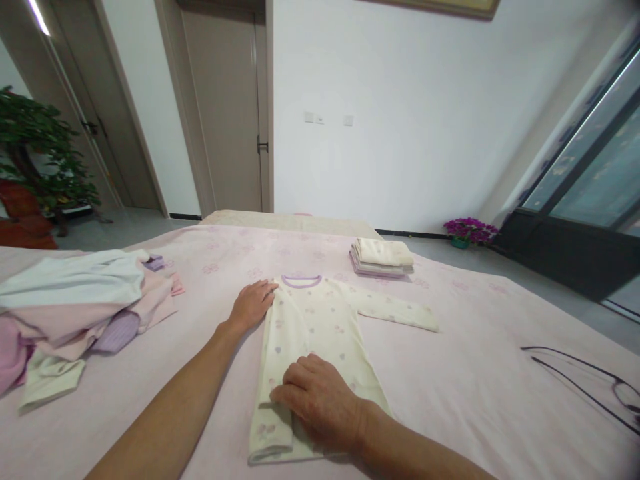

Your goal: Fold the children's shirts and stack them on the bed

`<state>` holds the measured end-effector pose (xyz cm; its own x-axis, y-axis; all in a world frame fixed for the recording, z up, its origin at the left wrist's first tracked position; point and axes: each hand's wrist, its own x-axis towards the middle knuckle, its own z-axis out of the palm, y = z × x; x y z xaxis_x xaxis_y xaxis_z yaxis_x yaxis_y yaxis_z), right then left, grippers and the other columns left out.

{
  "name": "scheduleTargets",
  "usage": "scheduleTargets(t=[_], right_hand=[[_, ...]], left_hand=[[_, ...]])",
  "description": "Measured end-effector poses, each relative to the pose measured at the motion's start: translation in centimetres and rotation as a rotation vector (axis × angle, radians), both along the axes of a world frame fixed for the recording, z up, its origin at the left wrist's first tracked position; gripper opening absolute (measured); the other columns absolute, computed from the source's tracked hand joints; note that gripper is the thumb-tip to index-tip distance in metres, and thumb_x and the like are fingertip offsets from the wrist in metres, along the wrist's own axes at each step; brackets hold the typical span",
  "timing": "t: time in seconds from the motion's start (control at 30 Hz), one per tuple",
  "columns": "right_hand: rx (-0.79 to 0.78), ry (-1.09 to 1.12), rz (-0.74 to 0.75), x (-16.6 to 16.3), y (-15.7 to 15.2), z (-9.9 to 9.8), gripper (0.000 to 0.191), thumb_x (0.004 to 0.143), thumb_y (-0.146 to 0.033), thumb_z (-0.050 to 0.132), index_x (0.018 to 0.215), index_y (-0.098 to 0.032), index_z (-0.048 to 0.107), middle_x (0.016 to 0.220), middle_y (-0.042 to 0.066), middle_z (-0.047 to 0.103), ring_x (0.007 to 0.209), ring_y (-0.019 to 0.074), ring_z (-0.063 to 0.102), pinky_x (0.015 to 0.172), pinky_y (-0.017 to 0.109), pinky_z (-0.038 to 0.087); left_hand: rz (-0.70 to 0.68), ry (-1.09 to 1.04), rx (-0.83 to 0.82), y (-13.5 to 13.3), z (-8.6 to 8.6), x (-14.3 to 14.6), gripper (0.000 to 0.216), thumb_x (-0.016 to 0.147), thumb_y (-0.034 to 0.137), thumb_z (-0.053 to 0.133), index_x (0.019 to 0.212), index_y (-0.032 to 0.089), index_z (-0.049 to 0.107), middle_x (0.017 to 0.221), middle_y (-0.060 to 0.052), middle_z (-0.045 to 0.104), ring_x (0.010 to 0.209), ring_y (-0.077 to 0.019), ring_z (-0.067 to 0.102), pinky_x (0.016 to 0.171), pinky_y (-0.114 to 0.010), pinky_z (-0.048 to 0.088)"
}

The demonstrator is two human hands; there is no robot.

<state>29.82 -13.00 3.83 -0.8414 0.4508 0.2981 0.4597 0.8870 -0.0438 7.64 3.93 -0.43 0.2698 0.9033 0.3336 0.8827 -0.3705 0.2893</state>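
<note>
A cream long-sleeved shirt point(315, 327) with small grey and pink prints and a lilac neckband lies spread out in front of me, neck pointing away. One sleeve stretches out to the right; the other is folded down over the body's left side. At the left shoulder edge, my left hand point(254, 303) lies with its fingers extended on the cloth. My right hand point(320, 400) is over the lower front, fingers curled and closed on the folded-in sleeve. Its fingertips are partly hidden beneath the hand.
A neat stack of folded clothes point(381, 255) sits beyond the shirt to the right. On the left is a loose heap of clothes point(85, 293). Eyeglasses point(617, 387) lie near the right edge of the pink floral sheet point(450, 380). Purple flowers point(470, 230) stand on the floor behind.
</note>
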Motion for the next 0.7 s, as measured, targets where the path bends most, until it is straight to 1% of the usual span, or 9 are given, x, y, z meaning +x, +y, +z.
scheduleTargets(t=[0.1,0.23,0.3,0.37,0.47,0.53,0.6,0.63,0.7], right_hand=[[-0.014,-0.013,0.019,0.0,0.0,0.1,0.018,0.084,-0.02,0.059,0.102,-0.022,0.059,0.088,0.002,0.061,0.076,0.0166,0.048,0.068,0.032,0.03],[-0.043,-0.038,0.023,0.1,0.1,0.2,0.022,0.079,-0.018,0.059,0.101,-0.022,0.059,0.088,0.002,0.06,0.076,0.0168,0.048,0.068,0.032,0.031],[-0.049,-0.041,0.03,0.1,0.1,0.2,0.022,0.078,-0.019,0.06,0.099,-0.022,0.058,0.089,0.002,0.06,0.076,0.0167,0.048,0.068,0.032,0.03],[-0.054,-0.038,0.038,0.1,0.0,0.2,0.02,0.078,-0.021,0.059,0.099,-0.022,0.058,0.089,0.002,0.059,0.076,0.017,0.048,0.068,0.032,0.031],[-0.056,-0.022,0.046,0.0,0.0,0.4,0.017,0.081,-0.023,0.057,0.099,-0.022,0.058,0.088,0.002,0.059,0.076,0.0175,0.048,0.069,0.033,0.031],[-0.056,-0.013,0.048,0.0,0.0,0.5,0.016,0.083,-0.023,0.055,0.098,-0.022,0.058,0.087,0.003,0.059,0.076,0.0176,0.048,0.07,0.033,0.031],[-0.056,-0.007,0.054,0.0,-0.1,0.6,0.016,0.083,-0.023,0.054,0.098,-0.022,0.058,0.086,0.003,0.058,0.075,0.0178,0.047,0.069,0.033,0.031],[-0.057,-0.005,0.056,0.0,-0.1,0.6,0.016,0.084,-0.023,0.053,0.099,-0.022,0.059,0.086,0.003,0.058,0.075,0.0178,0.047,0.069,0.033,0.031],[-0.062,-0.007,0.062,0.0,-0.1,0.6,0.017,0.084,-0.023,0.052,0.1,-0.021,0.059,0.086,0.003,0.059,0.074,0.0177,0.047,0.07,0.032,0.031]], left_hand=[[0.004,-0.021,0.013,-0.2,0.2,0.1,0.041,0.097,0.033,0.033,0.123,0.024,0.064,0.131,-0.005,0.062,0.126,-0.0212,0.052,0.109,-0.038,0.036],[0.014,-0.047,0.033,-0.4,0.4,0.2,0.043,0.099,0.034,0.028,0.116,0.023,0.066,0.124,-0.005,0.066,0.118,-0.0206,0.057,0.106,-0.037,0.04],[0.042,-0.064,0.067,-0.6,0.5,0.3,0.043,0.099,0.035,0.028,0.115,0.021,0.065,0.126,-0.007,0.065,0.123,-0.0226,0.054,0.109,-0.04,0.037],[0.046,-0.122,0.138,-0.9,0.7,0.4,0.043,0.099,0.036,0.03,0.116,0.019,0.065,0.131,-0.009,0.061,0.13,-0.0243,0.048,0.114,-0.044,0.031],[-0.042,-0.26,0.215,-2.0,1.5,1.2,0.043,0.099,0.037,0.03,0.115,0.019,0.066,0.129,-0.006,0.064,0.129,-0.0213,0.05,0.117,-0.042,0.027],[-0.086,-0.331,0.19,-2.9,2.0,2.1,0.046,0.101,0.037,0.026,0.114,0.02,0.067,0.123,-0.004,0.067,0.123,-0.0184,0.055,0.117,-0.039,0.03],[-0.084,-0.344,0.113,-3.6,2.4,3.4,0.048,0.101,0.036,0.024,0.118,0.02,0.065,0.123,-0.004,0.067,0.121,-0.018,0.057,0.114,-0.037,0.033],[-0.078,-0.319,0.061,-3.9,2.3,4.1,0.048,0.101,0.037,0.024,0.121,0.019,0.064,0.127,-0.006,0.066,0.123,-0.0193,0.055,0.114,-0.038,0.033],[-0.068,-0.19,-0.023,-4.3,1.9,5.3,0.048,0.1,0.039,0.028,0.129,0.017,0.058,0.136,-0.01,0.059,0.132,-0.0239,0.048,0.115,-0.044,0.03]])
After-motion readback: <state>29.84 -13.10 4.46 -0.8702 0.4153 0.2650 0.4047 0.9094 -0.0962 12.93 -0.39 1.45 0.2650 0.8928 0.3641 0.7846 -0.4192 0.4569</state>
